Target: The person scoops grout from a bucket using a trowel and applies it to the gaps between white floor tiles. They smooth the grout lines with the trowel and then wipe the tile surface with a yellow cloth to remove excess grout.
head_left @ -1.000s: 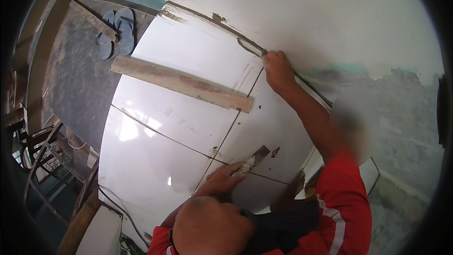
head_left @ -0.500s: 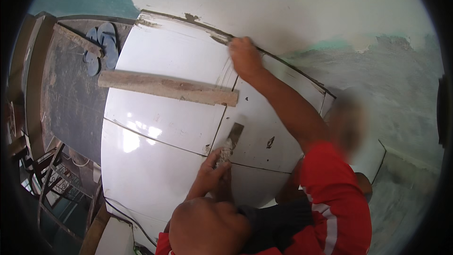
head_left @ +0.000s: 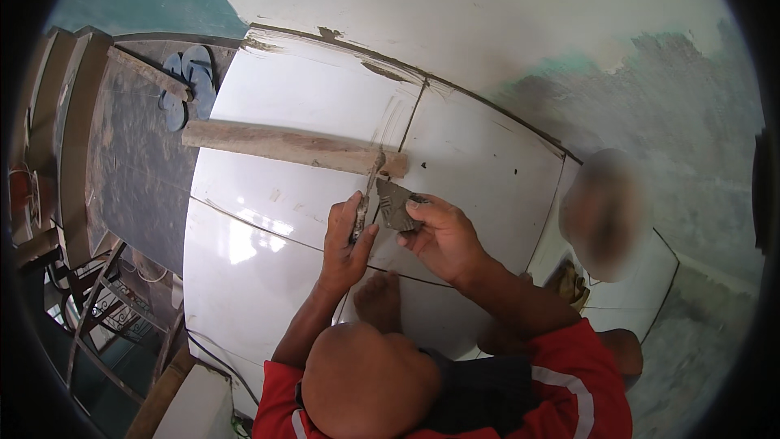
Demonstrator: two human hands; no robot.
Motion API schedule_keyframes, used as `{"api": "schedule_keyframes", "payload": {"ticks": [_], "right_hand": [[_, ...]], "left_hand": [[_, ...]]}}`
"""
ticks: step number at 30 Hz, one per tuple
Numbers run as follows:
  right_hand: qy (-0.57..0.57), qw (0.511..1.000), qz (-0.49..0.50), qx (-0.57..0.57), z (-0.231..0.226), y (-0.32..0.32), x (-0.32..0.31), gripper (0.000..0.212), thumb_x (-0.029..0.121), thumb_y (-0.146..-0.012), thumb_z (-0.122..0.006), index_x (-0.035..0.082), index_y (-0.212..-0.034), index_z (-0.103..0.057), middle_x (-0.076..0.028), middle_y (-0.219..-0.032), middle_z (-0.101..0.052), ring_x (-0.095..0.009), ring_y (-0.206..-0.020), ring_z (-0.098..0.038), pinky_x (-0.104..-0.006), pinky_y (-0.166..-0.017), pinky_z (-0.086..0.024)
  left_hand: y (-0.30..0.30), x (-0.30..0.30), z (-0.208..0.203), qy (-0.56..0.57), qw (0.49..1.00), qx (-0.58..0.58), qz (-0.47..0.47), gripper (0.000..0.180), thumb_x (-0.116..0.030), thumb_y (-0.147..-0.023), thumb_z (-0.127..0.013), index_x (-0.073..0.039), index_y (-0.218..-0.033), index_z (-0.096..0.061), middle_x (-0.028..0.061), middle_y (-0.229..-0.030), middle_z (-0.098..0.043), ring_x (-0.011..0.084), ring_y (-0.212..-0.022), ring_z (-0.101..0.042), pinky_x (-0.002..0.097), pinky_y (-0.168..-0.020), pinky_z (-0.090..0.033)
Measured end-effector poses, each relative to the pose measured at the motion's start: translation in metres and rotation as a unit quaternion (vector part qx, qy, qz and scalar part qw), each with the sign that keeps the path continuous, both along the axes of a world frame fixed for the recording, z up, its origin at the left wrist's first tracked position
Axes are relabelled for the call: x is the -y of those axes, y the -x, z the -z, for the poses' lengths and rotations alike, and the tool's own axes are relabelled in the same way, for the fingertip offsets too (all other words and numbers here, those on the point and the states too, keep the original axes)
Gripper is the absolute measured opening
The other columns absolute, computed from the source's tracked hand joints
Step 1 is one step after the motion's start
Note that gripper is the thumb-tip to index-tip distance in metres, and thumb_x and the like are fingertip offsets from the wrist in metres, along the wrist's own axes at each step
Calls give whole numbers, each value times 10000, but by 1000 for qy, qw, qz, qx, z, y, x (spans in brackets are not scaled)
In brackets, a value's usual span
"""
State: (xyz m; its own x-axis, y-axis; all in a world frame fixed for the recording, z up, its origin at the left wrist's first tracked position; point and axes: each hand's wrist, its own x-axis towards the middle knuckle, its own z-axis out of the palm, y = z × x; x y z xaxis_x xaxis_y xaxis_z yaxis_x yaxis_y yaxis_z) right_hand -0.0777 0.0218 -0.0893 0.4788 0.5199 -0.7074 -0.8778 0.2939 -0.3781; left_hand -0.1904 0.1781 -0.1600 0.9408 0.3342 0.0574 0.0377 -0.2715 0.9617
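Note:
My left hand (head_left: 344, 244) is closed around the handle of a putty knife (head_left: 360, 219), its handle crusted with grey paste and its narrow blade pointing away from me. Pinched between thumb and fingers of my right hand (head_left: 445, 242) is a flat, angular grey piece (head_left: 396, 205) with ridged lines, perhaps a broken tile shard. Its edge sits close beside the knife blade; I cannot tell if they touch. Both hands are above white tiles (head_left: 479, 154) with dark joints, just nearer than a wooden board (head_left: 284, 146). Dark grout smears mark the joint along the wall.
Blue flip-flops (head_left: 197, 81) and a wood strip (head_left: 150, 73) lie on the dark floor at the left. A metal-framed chair (head_left: 97, 317) stands at lower left. Far and right is a partly bare plaster wall (head_left: 634, 106). My bare foot (head_left: 379, 299) rests on the tiles.
My right hand has come back from the wall joint to beside the putty knife, and the grey piece now shows in it. My left hand has shifted left and farther away with the knife.

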Motion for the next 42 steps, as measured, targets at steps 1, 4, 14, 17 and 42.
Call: {"api": "schedule_keyframes", "payload": {"ticks": [1,4,14,17,42], "right_hand": [[-32,999,7,-25,-2,3,-3,258,134,-973,-637,7,-1197,-612,-63,-1052,-688,-162,-920,-640,-349,-768,-528],[-51,998,39,-12,-23,-2,-3,219,117,-987,-602,2,-1173,-604,-81,-1052,-684,-172,-911,-635,-358,-779,-518],[25,953,-36,300,-61,-33,10,305,53,-956,-606,-45,-1245,-617,-85,-1070,-674,-181,-898,-641,-351,-785,-514],[252,726,-130,627,-60,-45,15,366,-40,-879,-641,-57,-1245,-642,-120,-1052,-653,-221,-879,-633,-345,-797,-518],[181,570,-387,702,-63,-79,11,323,-18,-823,-664,-1,-1144,-691,-156,-1036,-654,-320,-959,-645,-381,-807,-532]], "left_hand": [[-1,1,2,-20,1000,17,5,572,6,-922,-677,2,-1461,-487,173,-1161,-568,294,-1057,-581,376,-932,-484],[0,0,0,-61,997,40,10,560,33,-893,-700,-6,-1426,-532,191,-1144,-575,323,-1019,-593,377,-888,-501],[7,-6,-17,-120,992,33,9,534,-34,-957,-660,-41,-1467,-501,141,-1048,-609,262,-845,-619,339,-753,-517],[11,-4,-46,353,923,-153,-14,521,-131,-1041,-573,-60,-1531,-414,96,-1019,-611,164,-698,-595,267,-627,-487],[2,-19,-104,371,900,-225,36,536,-162,-1023,-552,-57,-1534,-429,21,-907,-594,70,-532,-510,212,-451,-395]]}}
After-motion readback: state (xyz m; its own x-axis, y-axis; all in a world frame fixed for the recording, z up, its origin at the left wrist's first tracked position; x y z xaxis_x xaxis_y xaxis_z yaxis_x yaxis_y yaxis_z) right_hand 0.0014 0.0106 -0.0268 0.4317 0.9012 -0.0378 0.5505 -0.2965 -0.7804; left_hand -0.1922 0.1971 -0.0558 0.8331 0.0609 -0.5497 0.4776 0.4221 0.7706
